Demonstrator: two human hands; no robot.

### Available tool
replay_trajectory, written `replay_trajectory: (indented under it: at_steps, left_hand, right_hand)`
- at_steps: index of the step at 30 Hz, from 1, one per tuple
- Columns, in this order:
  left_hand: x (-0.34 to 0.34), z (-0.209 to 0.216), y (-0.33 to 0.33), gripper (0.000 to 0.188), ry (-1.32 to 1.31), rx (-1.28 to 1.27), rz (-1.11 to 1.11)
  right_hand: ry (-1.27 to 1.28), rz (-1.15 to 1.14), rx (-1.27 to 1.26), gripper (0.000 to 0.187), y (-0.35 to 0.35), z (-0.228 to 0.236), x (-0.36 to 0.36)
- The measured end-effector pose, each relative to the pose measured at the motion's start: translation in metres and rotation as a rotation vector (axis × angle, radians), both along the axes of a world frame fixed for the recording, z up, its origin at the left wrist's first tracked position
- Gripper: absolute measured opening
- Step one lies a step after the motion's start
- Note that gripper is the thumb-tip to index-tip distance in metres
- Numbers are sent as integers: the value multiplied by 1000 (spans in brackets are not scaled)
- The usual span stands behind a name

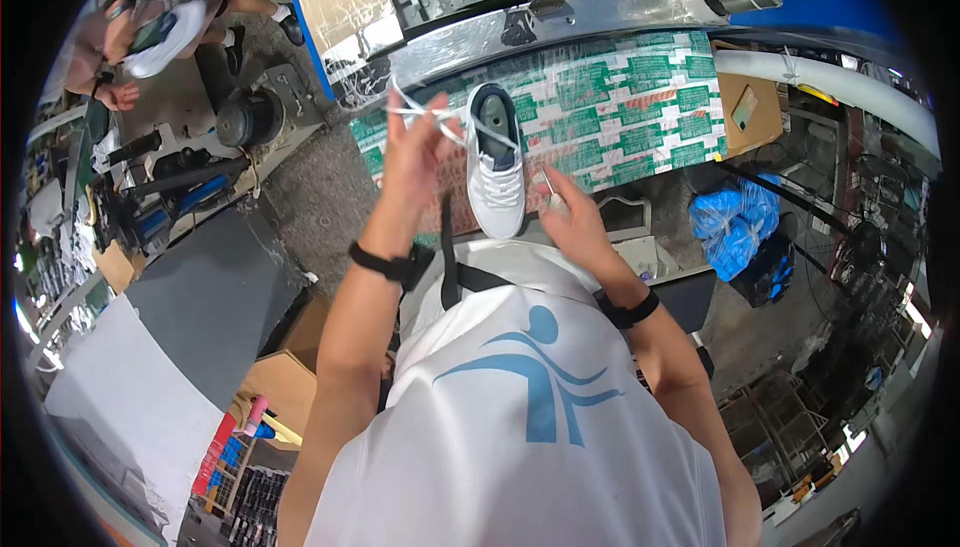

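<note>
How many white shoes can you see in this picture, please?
2: one white shoe on the patterned table between the person's hands, another white shoe held by a co-worker at upper left. Others may be hidden.

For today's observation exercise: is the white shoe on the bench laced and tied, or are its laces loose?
Loose. The white shoe stands upright; the left hand pulls its lace ends up, untied.

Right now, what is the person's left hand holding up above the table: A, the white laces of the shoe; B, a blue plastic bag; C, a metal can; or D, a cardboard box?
A: the left hand is raised with the white laces pinched in it, running to the white shoe on the table; the right hand is beside the shoe.
</note>
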State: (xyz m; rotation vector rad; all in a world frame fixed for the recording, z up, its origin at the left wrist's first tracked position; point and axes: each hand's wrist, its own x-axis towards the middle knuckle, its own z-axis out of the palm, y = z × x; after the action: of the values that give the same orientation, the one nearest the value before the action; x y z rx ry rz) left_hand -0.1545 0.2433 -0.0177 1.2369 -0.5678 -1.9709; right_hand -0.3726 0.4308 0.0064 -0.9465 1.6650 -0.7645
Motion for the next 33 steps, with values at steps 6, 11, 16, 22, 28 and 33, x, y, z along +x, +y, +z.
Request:
replay_trajectory:
  at_steps: [6,11,16,22,28,33]
  left_hand:
    - [-26,-29,-62,108,-304,-184,-326]
    - [-34,-49,-47,123,-686,-937,-1134]
    - [-35,-32,-49,121,-906,-1028,-1191]
    - [-30,-34,-36,133,-913,-1041,-1248]
    - [-40,-33,-33,134,-933,-974,-1249]
    - [-25,-39,-34,139,-818,-840,-1229]
  right_hand:
    - [510,479,-410,83,-14,-3,38]
    - [836,599,-398,92,-27,-23,63]
    - [784,553,-286,90,-24,-25,74]
    - [133,163,-137,57,-38,-10,67]
    - [-110,739,-111,43,-25,-8,129]
    - [192,207,-167,66,-7,9,71]
